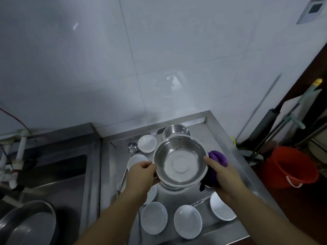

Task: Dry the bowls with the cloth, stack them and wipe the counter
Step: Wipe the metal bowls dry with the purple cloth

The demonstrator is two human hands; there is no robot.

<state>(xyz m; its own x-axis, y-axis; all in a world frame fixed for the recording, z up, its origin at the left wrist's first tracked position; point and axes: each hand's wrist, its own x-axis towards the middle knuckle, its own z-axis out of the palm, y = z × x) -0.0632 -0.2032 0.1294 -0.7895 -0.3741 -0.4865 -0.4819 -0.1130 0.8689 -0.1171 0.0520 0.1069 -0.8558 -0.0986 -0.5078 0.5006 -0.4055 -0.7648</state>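
Note:
I hold a large steel bowl above the steel counter. My left hand grips its left rim with curled fingers. My right hand holds a bunched purple cloth against the bowl's right side. Another steel rim shows just beneath the held bowl. A smaller steel bowl stands behind it. Several white bowls lie around: one at the back, others near the front edge.
A steel ladle lies left of the back white bowl. A sink with a large steel basin is at the left, with pipes on the wall. A red bucket and mop handles stand on the floor at the right.

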